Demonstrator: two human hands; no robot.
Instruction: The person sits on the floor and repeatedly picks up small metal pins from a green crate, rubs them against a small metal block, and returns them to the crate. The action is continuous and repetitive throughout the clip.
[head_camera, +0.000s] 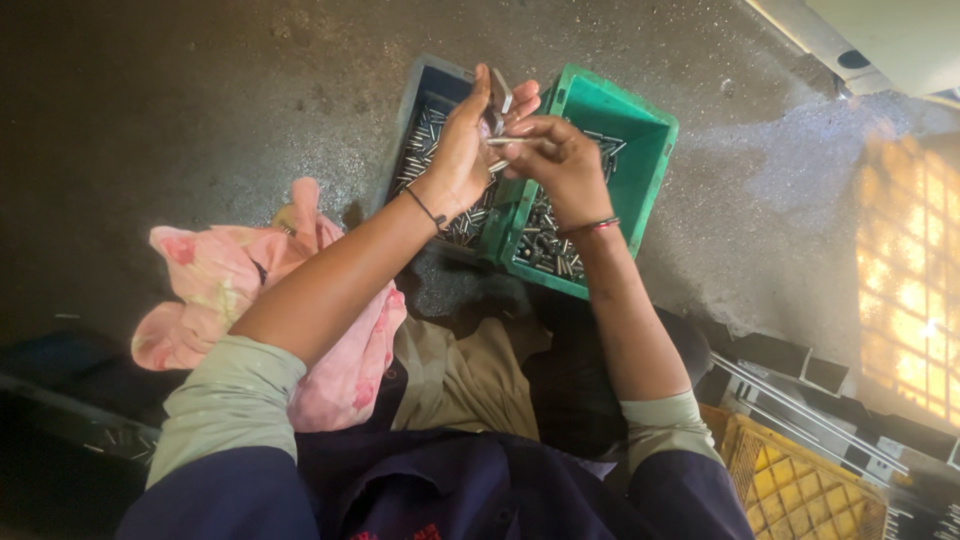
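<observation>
My left hand is raised over the two crates and grips a small flat metal piece between thumb and fingers. My right hand meets it from the right and pinches a thin metal pin that points at the left hand. Below them stand a dark teal crate and a bright green crate, both holding several small metal pins. Each wrist wears a thin band.
A pink patterned cloth lies on the floor at my left knee. A yellow slatted crate and metal rails sit at lower right. Dark concrete floor surrounds the crates, sunlit at the right edge.
</observation>
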